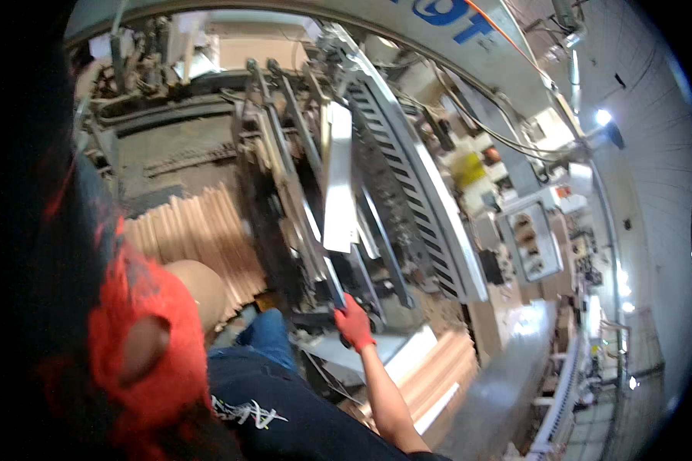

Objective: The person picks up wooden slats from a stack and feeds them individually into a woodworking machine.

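Note:
My right hand [354, 323], in a red glove, is closed around the near end of a long narrow metal bar [333, 278] on the machine. Very near the camera at the left, my left hand [150, 330] is raised in a worn red glove with a hole showing skin. Blur and closeness hide how its fingers lie. Beyond my right hand, a long white strip [338, 184] lies lengthwise over the machine's dark rails [288, 115]. A tan rounded shape [197, 286] shows beside the left glove; I cannot make out what it is.
Wooden slats [200, 238] lie in a row left of the rails, and more are stacked [438, 373] at the lower right. A guard with black diagonal stripes [407, 188] runs along the machine's right side. Cables [484, 127] hang beyond it, near a framed panel [530, 242].

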